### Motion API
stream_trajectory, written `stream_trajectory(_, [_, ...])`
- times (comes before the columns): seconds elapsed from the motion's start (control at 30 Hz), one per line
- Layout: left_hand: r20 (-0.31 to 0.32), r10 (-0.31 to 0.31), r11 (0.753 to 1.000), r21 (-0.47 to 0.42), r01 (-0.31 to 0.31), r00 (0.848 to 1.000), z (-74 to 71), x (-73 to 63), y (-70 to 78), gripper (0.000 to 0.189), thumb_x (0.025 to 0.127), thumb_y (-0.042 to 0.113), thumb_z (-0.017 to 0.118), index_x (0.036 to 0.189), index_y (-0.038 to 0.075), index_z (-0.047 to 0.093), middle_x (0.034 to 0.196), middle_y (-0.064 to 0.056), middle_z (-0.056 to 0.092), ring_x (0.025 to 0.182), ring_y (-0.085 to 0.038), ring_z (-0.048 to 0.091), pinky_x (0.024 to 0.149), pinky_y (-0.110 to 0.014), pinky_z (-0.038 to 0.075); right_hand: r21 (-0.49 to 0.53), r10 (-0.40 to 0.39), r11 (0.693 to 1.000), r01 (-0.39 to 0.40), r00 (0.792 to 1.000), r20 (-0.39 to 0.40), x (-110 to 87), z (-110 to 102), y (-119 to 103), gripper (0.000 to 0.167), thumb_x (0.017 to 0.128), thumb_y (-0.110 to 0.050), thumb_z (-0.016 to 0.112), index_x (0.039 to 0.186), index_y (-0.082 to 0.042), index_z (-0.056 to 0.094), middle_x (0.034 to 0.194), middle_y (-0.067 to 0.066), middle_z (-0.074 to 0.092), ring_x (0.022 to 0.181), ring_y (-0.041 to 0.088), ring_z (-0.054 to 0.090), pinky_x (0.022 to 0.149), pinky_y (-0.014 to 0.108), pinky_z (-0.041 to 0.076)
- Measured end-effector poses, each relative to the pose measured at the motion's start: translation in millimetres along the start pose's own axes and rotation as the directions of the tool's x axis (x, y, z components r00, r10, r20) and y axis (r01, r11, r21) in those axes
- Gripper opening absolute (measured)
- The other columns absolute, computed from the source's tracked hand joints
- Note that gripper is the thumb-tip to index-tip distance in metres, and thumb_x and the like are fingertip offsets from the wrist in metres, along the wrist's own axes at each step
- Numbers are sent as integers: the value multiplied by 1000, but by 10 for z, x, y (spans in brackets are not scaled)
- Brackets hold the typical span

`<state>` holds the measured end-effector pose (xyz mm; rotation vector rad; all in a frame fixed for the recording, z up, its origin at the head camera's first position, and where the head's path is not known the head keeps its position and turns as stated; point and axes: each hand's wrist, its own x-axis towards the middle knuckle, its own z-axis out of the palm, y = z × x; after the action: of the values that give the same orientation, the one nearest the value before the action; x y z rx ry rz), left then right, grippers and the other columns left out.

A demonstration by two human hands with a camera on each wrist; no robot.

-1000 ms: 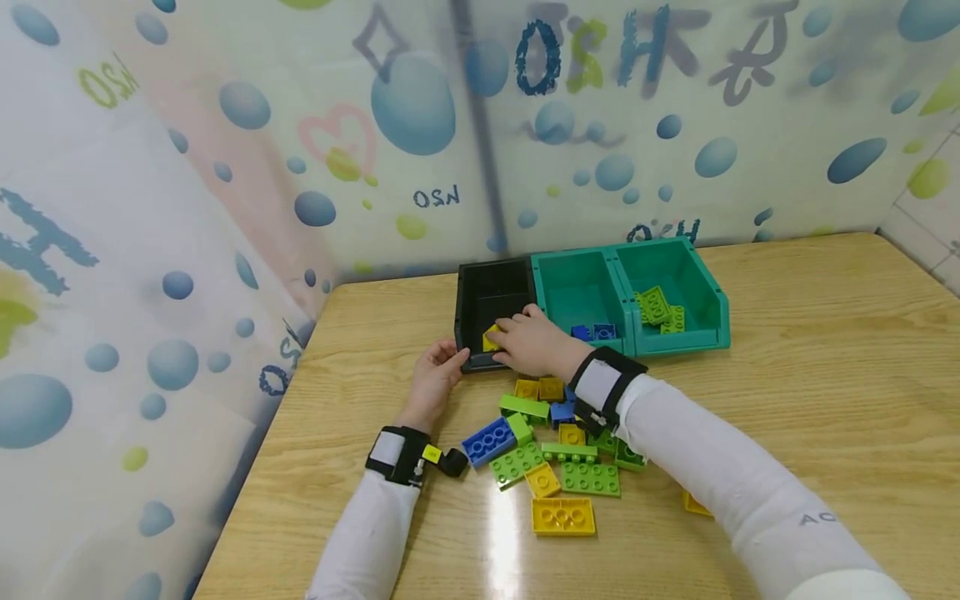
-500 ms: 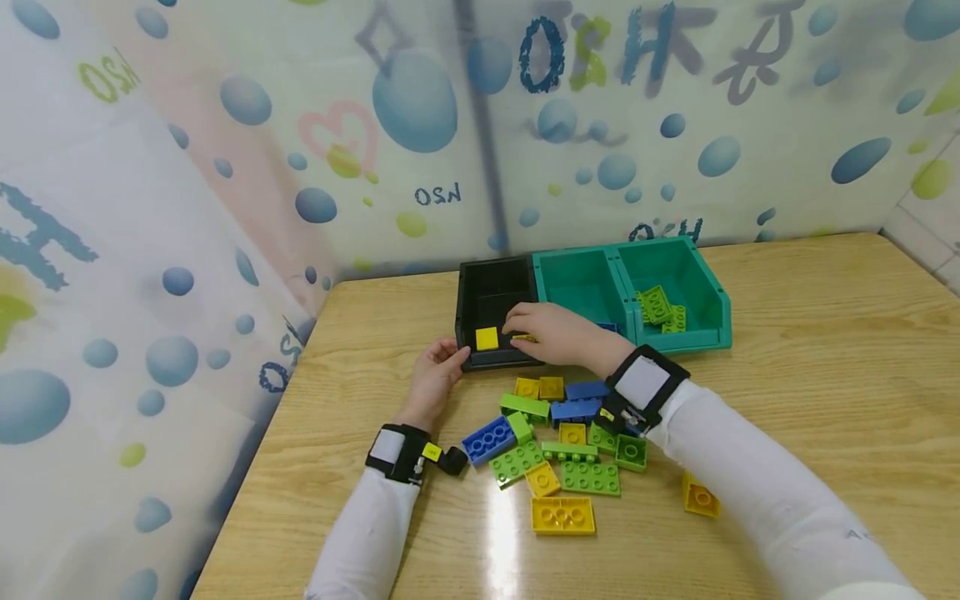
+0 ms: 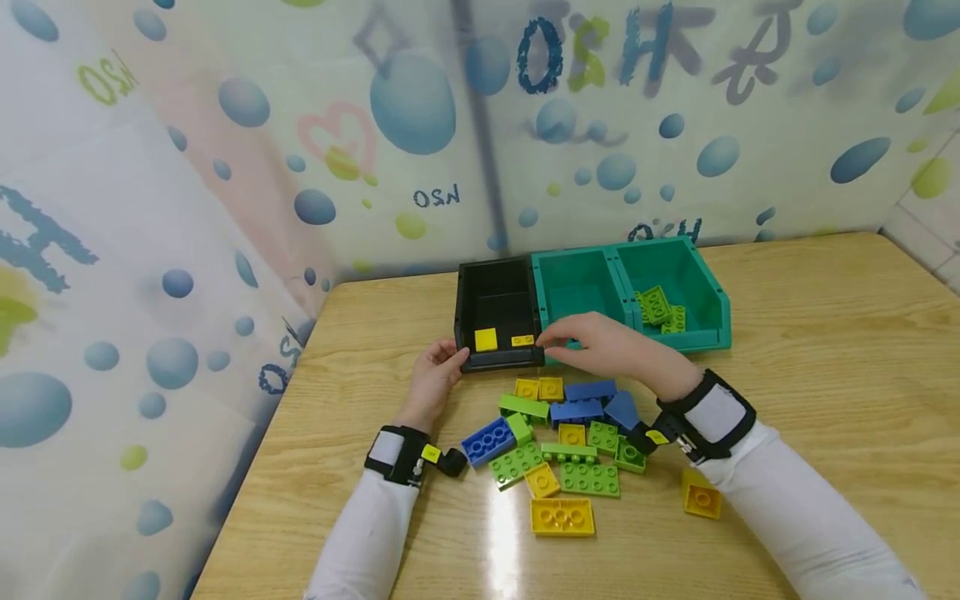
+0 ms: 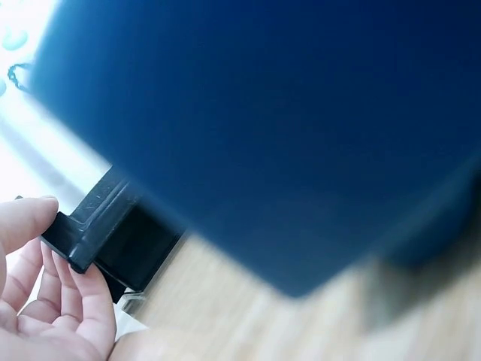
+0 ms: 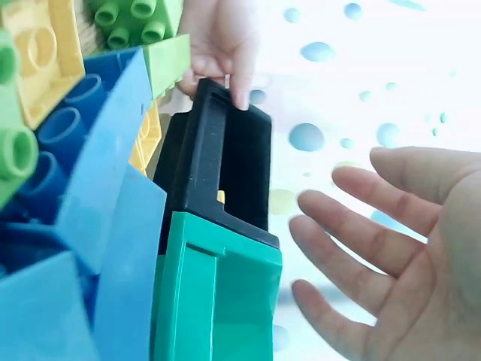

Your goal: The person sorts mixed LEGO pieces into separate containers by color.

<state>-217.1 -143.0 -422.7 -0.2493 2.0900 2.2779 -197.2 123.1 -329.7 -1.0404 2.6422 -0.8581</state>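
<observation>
My left hand [image 3: 433,377] pinches the front left corner of the black bin [image 3: 504,358]; in the left wrist view the thumb lies on top of its rim and the fingers are below. Two yellow bricks lie inside near the front, a square one [image 3: 486,339] and a small narrow one [image 3: 522,341]. My right hand [image 3: 600,343] is over the front of the middle teal bin [image 3: 573,279], fingertips right at the black bin's front right corner. In the right wrist view that hand [image 5: 398,241] has its fingers spread and holds nothing.
Green bricks [image 3: 655,307] lie in the right teal bin [image 3: 708,337]. In front of the bins several loose blue, green and yellow bricks [image 3: 570,452] are spread on the wooden table [image 3: 315,492]. A yellow brick [image 3: 702,493] sits apart beside the right forearm. A patterned curtain [image 3: 375,225] hangs behind.
My right hand has let go of the yellow bricks in the black bin and moved right, out over the middle teal bin. My left hand stays on the corner.
</observation>
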Motion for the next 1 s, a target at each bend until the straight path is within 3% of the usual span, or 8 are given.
stream_trajectory(0.4, [0,8,1000,23,-8,1000,12,21,-9,10,90,8,62,97,8,55,83,3,47,71,-9,45,60,-19,40,90,-14,996,14,1000,2,-490,-11,144,27,98,-19,50,119,-4,62,115,12,65,101,22,61,83,35,51])
stream_trajectory(0.8, [-6,0,1000,5,0,1000,-17,8,21,8,91,7,61,96,9,55,85,3,48,74,-10,45,61,-18,40,94,-12,996,3,996,92,-734,6,171,31,98,-26,51,118,-4,62,111,6,67,96,16,61,81,32,51])
stream_trajectory(1.0, [-1,-11,1000,-6,11,1000,-19,4,5,8,91,8,61,94,11,55,84,3,48,72,-9,45,60,-18,40,80,8,997,-23,983,183,-932,27,222,30,89,-35,64,107,-12,65,100,-5,64,88,6,57,77,28,50])
